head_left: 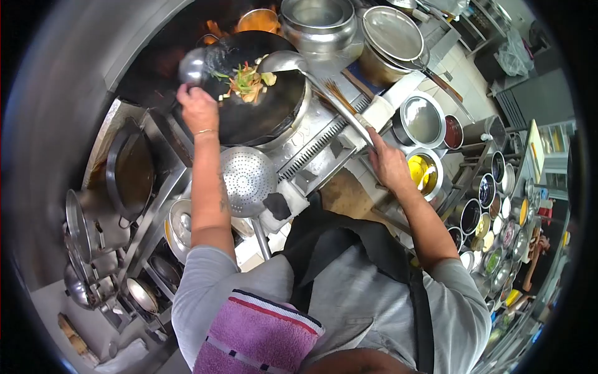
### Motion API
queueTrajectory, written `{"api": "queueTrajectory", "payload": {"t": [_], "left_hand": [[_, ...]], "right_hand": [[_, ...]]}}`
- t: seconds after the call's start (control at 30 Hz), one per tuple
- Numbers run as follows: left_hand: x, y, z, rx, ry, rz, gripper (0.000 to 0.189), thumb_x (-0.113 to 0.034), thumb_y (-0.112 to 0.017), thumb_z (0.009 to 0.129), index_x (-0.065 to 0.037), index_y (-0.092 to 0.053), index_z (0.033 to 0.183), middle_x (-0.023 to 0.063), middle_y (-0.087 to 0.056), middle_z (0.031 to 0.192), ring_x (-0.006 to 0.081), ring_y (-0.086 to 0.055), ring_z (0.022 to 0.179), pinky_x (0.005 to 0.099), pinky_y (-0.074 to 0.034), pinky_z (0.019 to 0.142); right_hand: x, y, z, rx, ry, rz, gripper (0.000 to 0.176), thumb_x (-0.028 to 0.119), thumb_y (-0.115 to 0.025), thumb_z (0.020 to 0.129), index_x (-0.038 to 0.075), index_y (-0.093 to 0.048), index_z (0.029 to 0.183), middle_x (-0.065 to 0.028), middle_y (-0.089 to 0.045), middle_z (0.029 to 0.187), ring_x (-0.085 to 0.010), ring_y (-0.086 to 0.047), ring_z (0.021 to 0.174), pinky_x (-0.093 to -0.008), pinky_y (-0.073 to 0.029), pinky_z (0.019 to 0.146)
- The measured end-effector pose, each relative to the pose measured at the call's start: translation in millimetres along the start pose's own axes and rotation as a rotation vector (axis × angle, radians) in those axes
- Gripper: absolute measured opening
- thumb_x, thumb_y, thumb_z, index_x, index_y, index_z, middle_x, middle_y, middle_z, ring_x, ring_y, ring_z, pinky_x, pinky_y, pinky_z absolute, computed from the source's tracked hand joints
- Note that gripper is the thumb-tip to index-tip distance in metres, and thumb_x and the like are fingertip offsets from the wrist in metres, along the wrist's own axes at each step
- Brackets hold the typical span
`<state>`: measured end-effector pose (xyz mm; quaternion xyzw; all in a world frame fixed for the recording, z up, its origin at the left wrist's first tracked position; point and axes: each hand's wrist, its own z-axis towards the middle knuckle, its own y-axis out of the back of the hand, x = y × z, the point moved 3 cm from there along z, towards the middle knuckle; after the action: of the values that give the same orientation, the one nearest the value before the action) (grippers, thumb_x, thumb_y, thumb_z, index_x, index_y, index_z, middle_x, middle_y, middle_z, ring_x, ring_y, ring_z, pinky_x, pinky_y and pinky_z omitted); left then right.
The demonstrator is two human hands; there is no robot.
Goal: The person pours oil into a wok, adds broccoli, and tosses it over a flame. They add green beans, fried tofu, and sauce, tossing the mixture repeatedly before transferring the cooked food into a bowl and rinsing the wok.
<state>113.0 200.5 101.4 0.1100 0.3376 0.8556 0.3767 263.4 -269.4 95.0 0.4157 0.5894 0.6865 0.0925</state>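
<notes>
A large black wok [249, 124] sits on the stove, with chopped vegetables [248, 82] in orange, green and pale pieces on its far side. My left hand [200, 111] is over the wok's left side, fingers closed at the edge of a small shiny metal bowl [193, 67], which is smeared by motion. My right hand [391, 163] grips the end of a long-handled steel ladle [349, 115]. The ladle's bowl hangs at the wok's right rim, beside the vegetables.
Flames [258, 21] burn behind the wok. A perforated skimmer [249, 181] lies in front of it. To the right stand a pot with a strainer [393, 32], a steel pot [423, 119] and a pot of yellow oil [425, 171]. Several ingredient containers [492, 234] line the far right, near another person [537, 255].
</notes>
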Motion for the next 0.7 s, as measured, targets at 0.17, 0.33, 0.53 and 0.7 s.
{"api": "queueTrajectory", "payload": {"t": [0.17,0.33,0.53,0.7], "left_hand": [[-24.5,10.0,-30.1,0.136,-0.185,-0.147,0.009,-0.011,-0.064,0.095,-0.003,-0.064,0.095,0.0217,-0.059,0.13,0.0414,-0.072,0.09,0.0493,-0.062,0.078],[18.7,34.8,-32.8,-0.133,-0.047,-0.129,0.014,-0.014,-0.066,0.094,-0.001,-0.068,0.092,0.0226,-0.07,0.112,0.0392,-0.073,0.082,0.0475,-0.061,0.078],[-17.5,68.2,-93.0,0.186,1.019,-1.342,0.015,-0.005,-0.062,0.1,0.007,-0.065,0.09,0.0157,-0.073,0.089,0.0215,-0.074,0.073,0.0341,-0.064,0.071],[-204.4,175.5,-196.8,0.865,0.602,-1.507,0.015,-0.013,-0.064,0.104,0.003,-0.066,0.105,0.0099,-0.071,0.1,0.0157,-0.069,0.09,0.0304,-0.061,0.084]], "right_hand": [[37.6,-22.7,25.3,-0.077,0.088,0.075,0.058,0.014,-0.059,0.097,0.012,-0.043,0.154,-0.0287,-0.071,0.101,-0.049,-0.07,0.087,-0.0578,-0.056,0.081],[50.7,-24.6,-0.1,0.178,-0.016,0.741,0.042,0.016,-0.062,0.102,0.008,-0.053,0.142,-0.0121,-0.063,0.079,-0.0286,-0.062,0.062,-0.0412,-0.052,0.058],[0.6,38.6,-169.4,0.517,-0.304,1.731,0.036,0.017,-0.062,0.106,0.012,-0.055,0.141,0.0083,-0.038,0.071,-0.0019,-0.03,0.049,-0.0197,-0.027,0.04],[-54.7,80.4,-379.7,0.291,-0.266,1.621,0.042,0.021,-0.064,0.105,0.01,-0.051,0.144,0.0089,-0.034,0.067,-0.0021,-0.031,0.049,-0.0215,-0.027,0.04]]}}
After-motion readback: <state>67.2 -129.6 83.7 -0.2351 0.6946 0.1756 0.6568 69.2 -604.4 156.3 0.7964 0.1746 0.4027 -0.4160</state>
